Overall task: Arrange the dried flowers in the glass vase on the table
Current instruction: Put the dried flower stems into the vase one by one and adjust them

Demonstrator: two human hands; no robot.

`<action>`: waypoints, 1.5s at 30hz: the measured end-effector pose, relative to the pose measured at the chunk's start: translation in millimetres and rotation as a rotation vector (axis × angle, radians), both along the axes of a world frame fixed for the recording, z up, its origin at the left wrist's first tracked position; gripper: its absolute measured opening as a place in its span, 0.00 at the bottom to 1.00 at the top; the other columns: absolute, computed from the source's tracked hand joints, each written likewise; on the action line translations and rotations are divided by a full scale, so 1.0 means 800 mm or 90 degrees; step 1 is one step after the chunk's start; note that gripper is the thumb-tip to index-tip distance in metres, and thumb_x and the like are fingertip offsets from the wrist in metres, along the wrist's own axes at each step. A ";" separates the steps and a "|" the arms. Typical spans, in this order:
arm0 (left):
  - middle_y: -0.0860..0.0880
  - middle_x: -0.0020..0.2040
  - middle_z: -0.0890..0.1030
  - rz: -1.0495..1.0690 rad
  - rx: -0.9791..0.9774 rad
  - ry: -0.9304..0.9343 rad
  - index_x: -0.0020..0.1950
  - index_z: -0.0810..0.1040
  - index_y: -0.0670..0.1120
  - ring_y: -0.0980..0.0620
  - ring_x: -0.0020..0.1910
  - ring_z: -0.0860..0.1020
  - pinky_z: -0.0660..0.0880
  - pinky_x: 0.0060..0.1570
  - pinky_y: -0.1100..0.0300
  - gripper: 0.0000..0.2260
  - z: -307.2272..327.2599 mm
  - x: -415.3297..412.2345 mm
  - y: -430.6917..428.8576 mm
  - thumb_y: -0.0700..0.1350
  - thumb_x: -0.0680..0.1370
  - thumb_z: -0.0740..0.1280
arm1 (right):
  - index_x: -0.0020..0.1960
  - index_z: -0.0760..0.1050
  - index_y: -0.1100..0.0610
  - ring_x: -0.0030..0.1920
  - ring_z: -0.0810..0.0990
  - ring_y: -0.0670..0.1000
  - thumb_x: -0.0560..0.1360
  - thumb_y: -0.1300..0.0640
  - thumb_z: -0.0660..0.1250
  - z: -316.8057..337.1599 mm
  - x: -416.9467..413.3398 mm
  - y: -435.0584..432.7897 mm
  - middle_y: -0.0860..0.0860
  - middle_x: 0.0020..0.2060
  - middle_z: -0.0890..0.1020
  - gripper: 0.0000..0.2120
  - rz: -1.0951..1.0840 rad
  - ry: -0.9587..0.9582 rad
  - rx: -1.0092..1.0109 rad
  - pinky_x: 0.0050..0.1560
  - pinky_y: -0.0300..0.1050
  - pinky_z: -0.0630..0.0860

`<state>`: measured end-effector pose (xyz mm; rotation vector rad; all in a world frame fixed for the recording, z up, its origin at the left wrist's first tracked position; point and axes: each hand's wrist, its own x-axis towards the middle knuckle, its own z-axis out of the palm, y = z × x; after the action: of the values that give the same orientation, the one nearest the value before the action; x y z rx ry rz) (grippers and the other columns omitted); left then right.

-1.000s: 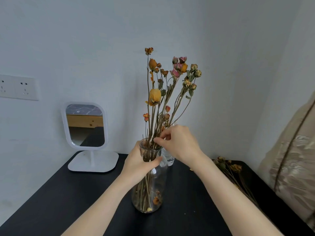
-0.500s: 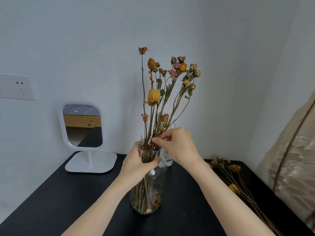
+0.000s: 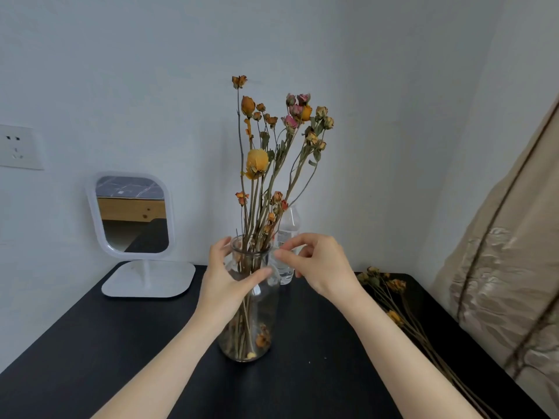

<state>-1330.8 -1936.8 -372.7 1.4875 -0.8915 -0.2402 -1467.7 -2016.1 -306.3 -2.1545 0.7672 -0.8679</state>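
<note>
**A:** What's the left hand [image 3: 223, 282] doing?

**B:** It's curled round the neck of the vase [image 3: 263, 313], which stands mid-table [image 3: 90, 343]. A light, steady grip is enough.

**A:** And the flowers [image 3: 257, 161]?

**B:** They're bunched upright. Fan them by the stems, since the heads look brittle. The right hand [image 3: 317, 264] hovers beside the rim, loosely curled and empty.

**A:** Spare stems [image 3: 390, 297] lie further right.

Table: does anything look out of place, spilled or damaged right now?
A bunch of loose dried stems lies flat along the right edge of the table, outside the vase. A few broken-off flower heads sit at the bottom of the vase. The vase stands upright, and nothing looks spilled.
</note>
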 end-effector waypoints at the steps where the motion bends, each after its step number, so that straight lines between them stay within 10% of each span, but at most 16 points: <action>1: 0.60 0.62 0.69 0.025 -0.009 0.008 0.68 0.61 0.54 0.60 0.62 0.67 0.64 0.61 0.61 0.38 -0.002 -0.005 0.005 0.53 0.64 0.76 | 0.43 0.78 0.50 0.22 0.71 0.38 0.72 0.50 0.70 -0.004 -0.009 -0.001 0.47 0.26 0.74 0.04 0.007 0.015 0.014 0.24 0.26 0.66; 7: 0.59 0.53 0.72 0.181 -0.072 -0.115 0.61 0.68 0.53 0.56 0.55 0.71 0.67 0.53 0.67 0.23 -0.031 -0.056 0.046 0.42 0.71 0.72 | 0.44 0.81 0.55 0.21 0.70 0.38 0.76 0.52 0.65 -0.053 -0.074 -0.020 0.46 0.22 0.75 0.09 0.006 0.122 0.117 0.28 0.29 0.68; 12: 0.52 0.41 0.75 -0.008 -0.041 -0.129 0.54 0.69 0.61 0.59 0.43 0.75 0.70 0.43 0.75 0.21 -0.060 -0.105 0.042 0.37 0.73 0.69 | 0.43 0.80 0.55 0.18 0.68 0.40 0.77 0.54 0.64 -0.088 -0.137 -0.052 0.47 0.21 0.76 0.09 -0.086 0.159 0.193 0.21 0.28 0.63; 18: 0.51 0.34 0.77 -0.211 0.220 -0.137 0.57 0.69 0.54 0.58 0.31 0.74 0.77 0.41 0.59 0.10 -0.081 -0.165 -0.036 0.46 0.77 0.64 | 0.41 0.78 0.53 0.24 0.76 0.39 0.75 0.57 0.64 -0.119 -0.211 -0.102 0.47 0.22 0.79 0.05 -0.286 0.216 0.138 0.33 0.37 0.70; 28: 0.51 0.39 0.79 -0.215 0.441 -0.161 0.41 0.78 0.48 0.49 0.40 0.79 0.73 0.39 0.57 0.10 -0.089 -0.262 -0.148 0.52 0.76 0.64 | 0.53 0.76 0.55 0.46 0.82 0.53 0.73 0.49 0.68 -0.146 -0.254 -0.137 0.53 0.47 0.82 0.13 -0.359 0.342 0.119 0.52 0.50 0.78; 45: 0.52 0.34 0.74 -0.150 0.546 -0.211 0.35 0.68 0.49 0.49 0.38 0.78 0.72 0.35 0.59 0.12 -0.090 -0.278 -0.183 0.52 0.73 0.66 | 0.36 0.79 0.56 0.40 0.81 0.52 0.73 0.51 0.68 -0.145 -0.254 -0.155 0.49 0.32 0.79 0.11 -0.347 0.357 0.126 0.44 0.47 0.78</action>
<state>-1553.5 -2083.0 -444.5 2.2522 -1.3255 -0.6160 -1671.2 -2140.2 -422.1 -2.0459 1.7005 -0.3932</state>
